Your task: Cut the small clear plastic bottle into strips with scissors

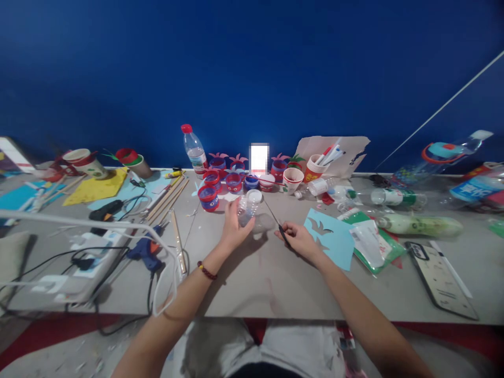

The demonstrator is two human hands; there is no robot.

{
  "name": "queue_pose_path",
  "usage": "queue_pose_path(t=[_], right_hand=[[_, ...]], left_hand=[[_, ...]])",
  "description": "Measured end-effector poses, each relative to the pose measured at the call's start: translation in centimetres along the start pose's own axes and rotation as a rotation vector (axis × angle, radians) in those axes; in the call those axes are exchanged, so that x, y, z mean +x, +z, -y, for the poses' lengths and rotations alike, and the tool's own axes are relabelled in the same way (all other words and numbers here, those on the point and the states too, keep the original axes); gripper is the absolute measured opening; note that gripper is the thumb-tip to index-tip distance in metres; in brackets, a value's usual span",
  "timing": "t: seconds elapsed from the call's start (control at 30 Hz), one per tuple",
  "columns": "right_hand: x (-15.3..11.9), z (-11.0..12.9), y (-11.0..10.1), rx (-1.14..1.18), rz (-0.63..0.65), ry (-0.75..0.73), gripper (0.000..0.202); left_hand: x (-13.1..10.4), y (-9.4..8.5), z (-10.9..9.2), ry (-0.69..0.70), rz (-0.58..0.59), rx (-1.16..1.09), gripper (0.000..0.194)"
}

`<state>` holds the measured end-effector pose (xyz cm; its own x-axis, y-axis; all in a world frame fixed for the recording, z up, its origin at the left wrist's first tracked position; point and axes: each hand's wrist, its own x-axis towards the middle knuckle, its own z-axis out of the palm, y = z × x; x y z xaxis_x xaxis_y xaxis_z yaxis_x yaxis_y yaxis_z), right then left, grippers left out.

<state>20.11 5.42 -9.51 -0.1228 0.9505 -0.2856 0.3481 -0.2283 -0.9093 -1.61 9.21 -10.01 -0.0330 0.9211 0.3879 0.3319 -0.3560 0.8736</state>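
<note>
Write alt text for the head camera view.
The left hand holds a clear plastic bottle over a grey table while the right hand grips scissors. Decorated cups stand behind.

**Grey surface, crowded along the back and sides**

Grey surface (255,283) spanning the frame's lower half, bare only at lower centre. At the left edge: white power strip (84,262) with black cables, blue glue gun (147,249), black glue gun (104,211). Upper left: yellow sheet (96,190), wooden sticks (167,198) fanned beside it. At centre back: water bottle (195,149) upright, decorated red-and-blue cups (208,198) clustered just beside. Right of centre: light blue card (334,239) with cut-out shapes, green packet (372,241) touching its edge. Far right: empty bottles (417,224) lying flat, black clipboard (441,278) near the front edge.
</note>
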Motion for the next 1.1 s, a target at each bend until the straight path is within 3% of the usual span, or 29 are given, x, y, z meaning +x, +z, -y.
queue_pose_path(t=[0.13,0.43,1.1], right_hand=[[-0.20,0.29,0.02,-0.010,0.021,0.010,0.048],[-0.38,0.75,0.06,-0.048,0.037,0.053,0.050],[-0.59,0.70,-0.14,-0.030,0.069,0.074,0.048]], left_hand=[[-0.05,-0.02,-0.08,0.076,0.021,0.053,0.059],[-0.36,0.06,-0.02,0.103,0.083,0.138,0.059],[-0.67,0.28,0.37,0.182,0.083,0.214,0.055]])
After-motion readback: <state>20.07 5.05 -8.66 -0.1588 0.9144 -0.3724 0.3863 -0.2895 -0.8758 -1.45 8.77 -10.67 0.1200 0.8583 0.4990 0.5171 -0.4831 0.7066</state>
